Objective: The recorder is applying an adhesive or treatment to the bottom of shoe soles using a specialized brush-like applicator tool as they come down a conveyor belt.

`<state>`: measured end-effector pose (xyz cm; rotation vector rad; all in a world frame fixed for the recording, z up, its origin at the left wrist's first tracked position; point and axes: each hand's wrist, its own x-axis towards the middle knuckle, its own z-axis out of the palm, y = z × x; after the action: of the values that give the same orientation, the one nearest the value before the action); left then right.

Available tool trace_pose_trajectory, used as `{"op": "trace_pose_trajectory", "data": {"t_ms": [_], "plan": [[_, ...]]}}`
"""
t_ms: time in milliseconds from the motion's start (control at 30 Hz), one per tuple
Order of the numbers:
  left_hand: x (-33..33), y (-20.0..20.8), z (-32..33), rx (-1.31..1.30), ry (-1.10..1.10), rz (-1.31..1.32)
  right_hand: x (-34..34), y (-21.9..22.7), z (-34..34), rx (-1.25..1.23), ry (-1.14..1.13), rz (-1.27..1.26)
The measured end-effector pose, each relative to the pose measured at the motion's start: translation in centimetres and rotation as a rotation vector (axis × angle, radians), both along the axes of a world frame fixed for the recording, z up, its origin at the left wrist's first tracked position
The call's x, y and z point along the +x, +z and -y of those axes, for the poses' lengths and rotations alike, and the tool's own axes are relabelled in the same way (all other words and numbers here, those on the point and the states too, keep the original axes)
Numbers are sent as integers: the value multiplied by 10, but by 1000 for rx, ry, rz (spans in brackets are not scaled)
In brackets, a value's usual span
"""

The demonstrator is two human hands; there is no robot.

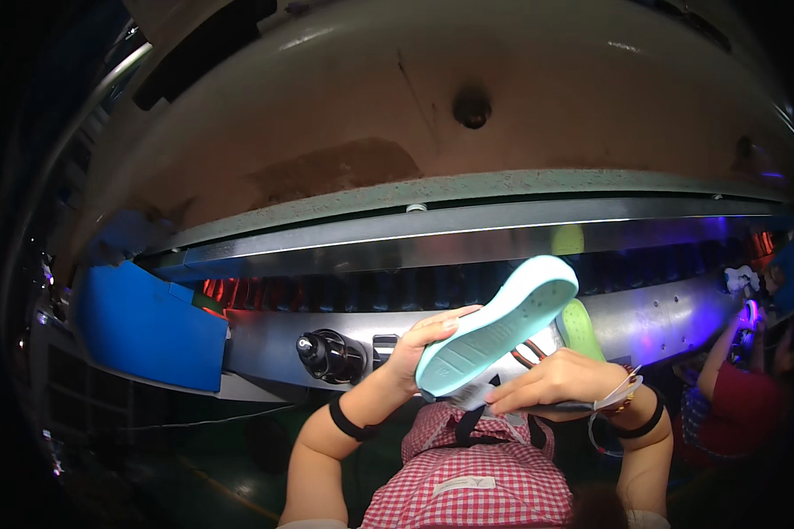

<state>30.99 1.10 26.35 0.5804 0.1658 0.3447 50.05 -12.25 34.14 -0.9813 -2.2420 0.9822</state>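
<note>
In the head view, near the centre of the frame, the left hand (422,346) closes its grip on the lower end of a pale turquoise shoe sole (498,323), tread side showing, tilted up toward the right; the right hand (551,381), just below the sole, pinches a thin dark tool (468,398) against its underside edge; a green sole (580,328) lies behind on the metal conveyor (662,322); at right-centre, another person's red sleeve (745,401) shows; a blue panel (150,326) sits at left.

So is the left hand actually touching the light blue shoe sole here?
Touching. The head view shows the left hand gripping the heel end of the light blue shoe sole, thumb lying along its upper edge with no gap visible.
</note>
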Motion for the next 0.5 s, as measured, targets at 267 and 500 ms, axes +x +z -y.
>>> {"op": "trace_pose_trajectory", "data": {"t_ms": [267,500], "plan": [[-5,20,6,101,-114,-370,2,-9,6,225,56,331],[-5,24,3,168,-117,-449,14,-7,3,65,3,441]]}}
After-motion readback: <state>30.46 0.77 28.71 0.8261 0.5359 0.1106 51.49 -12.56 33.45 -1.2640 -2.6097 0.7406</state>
